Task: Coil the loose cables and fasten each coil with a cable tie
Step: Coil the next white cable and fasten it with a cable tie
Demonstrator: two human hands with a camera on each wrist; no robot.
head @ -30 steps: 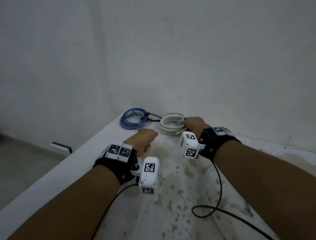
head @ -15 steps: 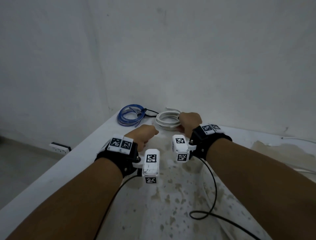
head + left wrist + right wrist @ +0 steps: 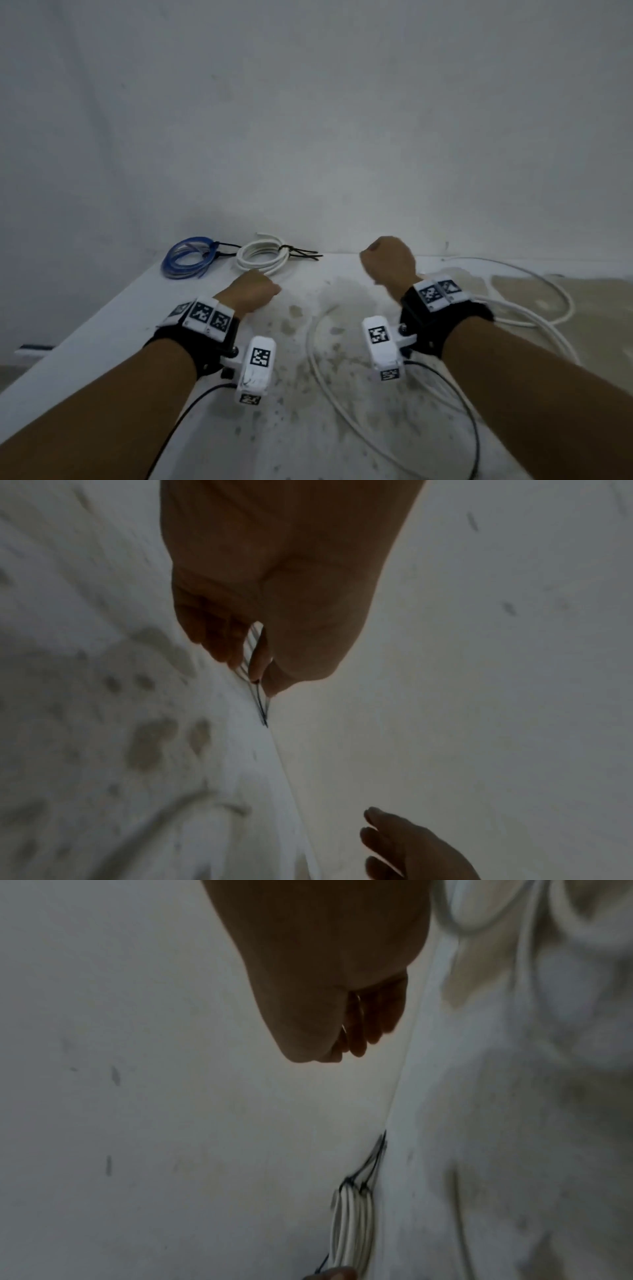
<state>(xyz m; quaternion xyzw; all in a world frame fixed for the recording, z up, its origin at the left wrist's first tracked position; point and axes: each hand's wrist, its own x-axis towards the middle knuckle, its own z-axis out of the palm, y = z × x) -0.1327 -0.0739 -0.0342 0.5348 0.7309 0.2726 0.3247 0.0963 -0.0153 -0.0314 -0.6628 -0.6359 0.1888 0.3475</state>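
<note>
A white cable coil (image 3: 262,259) bound with black cable ties (image 3: 301,255) lies at the table's back edge; it also shows low in the right wrist view (image 3: 352,1231). Left of it lies a tied blue coil (image 3: 186,257). My left hand (image 3: 255,291) is a fist just in front of the white coil, fingers (image 3: 219,639) curled, nothing seen in them. My right hand (image 3: 387,262) hovers as a fist to the right of the coil, apart from it, with its fingers (image 3: 363,1031) curled into the palm. A loose white cable (image 3: 534,301) sprawls at the right.
The stained white table (image 3: 102,335) meets a bare wall (image 3: 342,137) at the back; its left edge drops to the floor. One strand of the loose cable (image 3: 318,370) curves between my forearms. Black camera leads (image 3: 472,428) trail from both wrists.
My right hand let go of the white coil and moved right and up. The coil now lies free with its tie tails showing. The left hand stays a fist.
</note>
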